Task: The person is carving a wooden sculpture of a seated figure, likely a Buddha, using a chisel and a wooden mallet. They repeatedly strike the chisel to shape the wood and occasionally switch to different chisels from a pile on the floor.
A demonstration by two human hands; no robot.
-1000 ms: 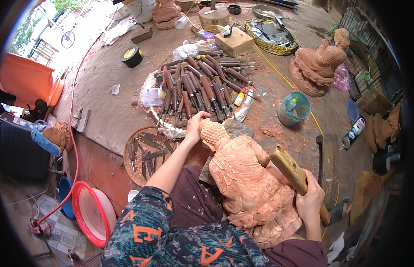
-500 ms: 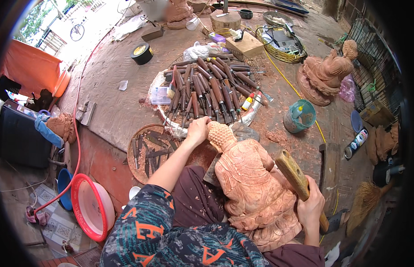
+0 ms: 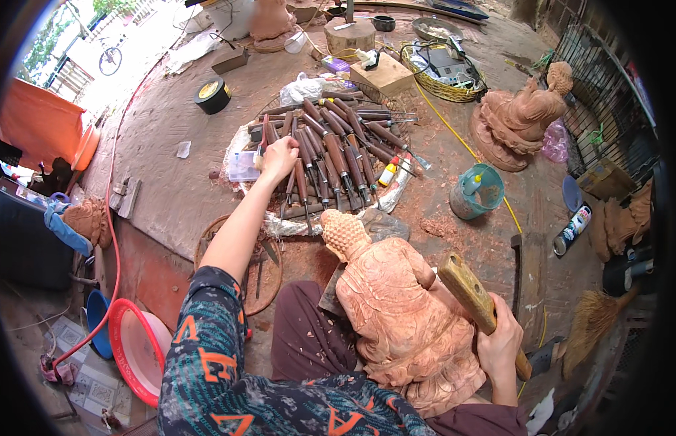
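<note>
A carved wooden seated figure (image 3: 403, 305), its head covered in small knobs, leans between my legs with its back upward. My right hand (image 3: 500, 338) is wrapped round the handle of a worn wooden mallet (image 3: 467, 289), held against the figure's right side. Ahead and to the left, my left hand (image 3: 280, 158) is stretched over the left part of a heap of wood-handled carving chisels (image 3: 334, 149). Its fingers are bent together among the handles; what they grip, if anything, is hidden. Close by lies a clear plastic box (image 3: 243, 166).
A round tray (image 3: 276, 287) of loose blades lies under my left forearm. Right of the heap stand a teal bucket (image 3: 476, 192) and another carved figure (image 3: 520, 116). A red-rimmed basin (image 3: 138, 352) is at the lower left. A yellow cord (image 3: 454, 123) crosses the floor.
My left hand has left the figure's head and moved forward and left onto the chisel heap. My right hand still holds the mallet in about the same place. The view has shifted slightly.
</note>
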